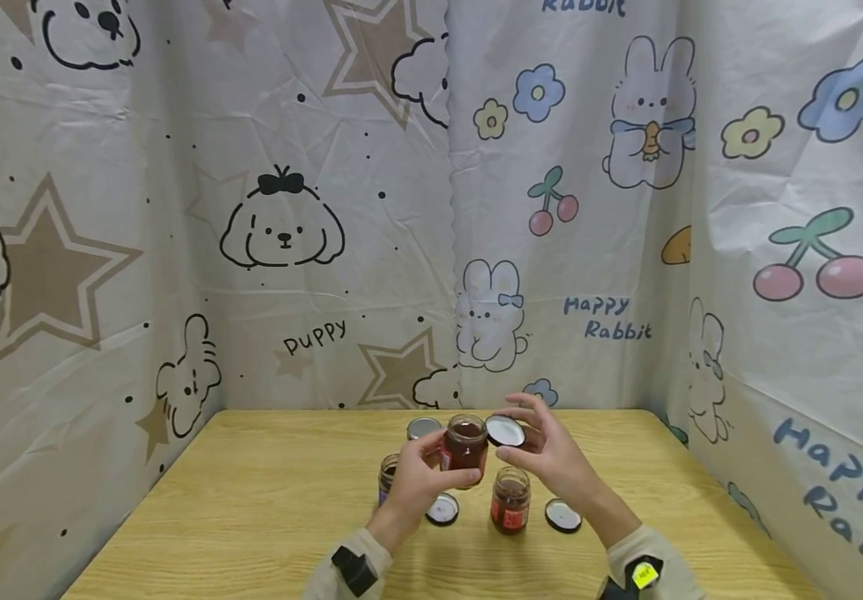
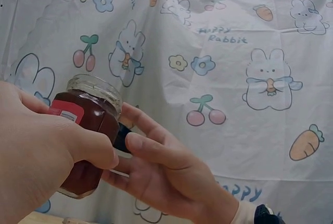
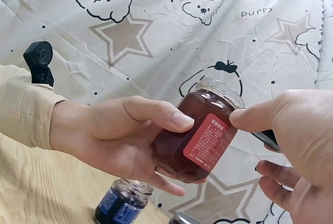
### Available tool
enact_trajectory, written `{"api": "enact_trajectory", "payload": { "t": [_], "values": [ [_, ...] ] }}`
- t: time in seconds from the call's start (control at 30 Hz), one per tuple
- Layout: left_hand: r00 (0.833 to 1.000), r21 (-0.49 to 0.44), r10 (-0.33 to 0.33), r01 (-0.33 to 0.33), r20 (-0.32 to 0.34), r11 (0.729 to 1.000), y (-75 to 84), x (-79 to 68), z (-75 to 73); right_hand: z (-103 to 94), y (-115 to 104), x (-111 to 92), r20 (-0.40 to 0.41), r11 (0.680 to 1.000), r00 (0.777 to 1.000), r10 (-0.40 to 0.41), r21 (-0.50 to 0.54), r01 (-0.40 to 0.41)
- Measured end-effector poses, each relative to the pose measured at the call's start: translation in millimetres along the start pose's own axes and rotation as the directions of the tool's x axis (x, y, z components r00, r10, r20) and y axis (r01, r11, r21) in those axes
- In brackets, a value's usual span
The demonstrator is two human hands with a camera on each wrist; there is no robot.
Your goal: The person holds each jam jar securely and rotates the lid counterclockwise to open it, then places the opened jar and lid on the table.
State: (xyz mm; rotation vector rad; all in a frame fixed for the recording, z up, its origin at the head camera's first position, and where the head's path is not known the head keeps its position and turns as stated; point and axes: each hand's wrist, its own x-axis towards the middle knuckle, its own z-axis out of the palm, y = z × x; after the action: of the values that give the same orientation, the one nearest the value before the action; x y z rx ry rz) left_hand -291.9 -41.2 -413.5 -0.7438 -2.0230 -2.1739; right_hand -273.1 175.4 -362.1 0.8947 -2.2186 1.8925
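My left hand [image 1: 416,479] grips an uncapped glass jar [image 1: 465,454] of dark red jam above the table, its thumb across the front. The jar is tilted, and its red label [image 3: 209,141] faces the right wrist camera. Just right of its mouth, my right hand [image 1: 554,457] pinches a round lid [image 1: 506,432] between thumb and fingers. The lid's white inside shows in the head view; its dark edge [image 2: 122,137] shows in the left wrist view. Below stands another uncapped jar [image 1: 510,505] with a red label.
One lid [image 1: 442,509] lies white side up left of the standing red-label jar, another lid [image 1: 563,516] to its right. An uncapped blue-label jar [image 3: 122,203] is partly behind my left hand. Farther back is a silver-topped jar [image 1: 424,428]. Printed curtains surround the wooden table [image 1: 266,500].
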Motion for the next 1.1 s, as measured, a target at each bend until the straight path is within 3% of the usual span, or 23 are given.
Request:
{"api": "enact_trajectory", "payload": {
  "t": [0.17, 0.33, 0.63, 0.93, 1.1],
  "values": [
    [1.0, 0.043, -0.008, 0.009, -0.03, 0.999, 5.9, 1.9, 6.2, -0.9, -14.4, 0.0, -0.016, 0.997, 1.0, -0.011, -0.075, 0.01],
    [0.994, 0.098, -0.036, 0.047, -0.105, 0.994, 4.7, 11.8, 14.4, -8.3, -12.4, 3.5, -0.058, 0.995, 0.998, 0.0, -0.1, -0.006],
    [0.984, 0.076, -0.076, 0.089, -0.16, 0.993, -7.0, 40.7, 27.9, -37.8, 36.8, 21.8, -0.222, 0.99, 0.975, 0.03, -0.129, -0.06],
    [0.967, 0.083, -0.061, 0.084, -0.246, 0.993, -29.3, 70.3, 41.9, -63.8, 72.0, 33.2, -0.367, 0.973, 0.928, 0.068, -0.181, -0.143],
    [0.961, 0.127, -0.045, 0.082, -0.272, 0.989, -44.4, 86.0, 45.9, -73.0, 96.0, 35.5, -0.422, 0.946, 0.9, 0.108, -0.234, -0.224]
  ]
}}
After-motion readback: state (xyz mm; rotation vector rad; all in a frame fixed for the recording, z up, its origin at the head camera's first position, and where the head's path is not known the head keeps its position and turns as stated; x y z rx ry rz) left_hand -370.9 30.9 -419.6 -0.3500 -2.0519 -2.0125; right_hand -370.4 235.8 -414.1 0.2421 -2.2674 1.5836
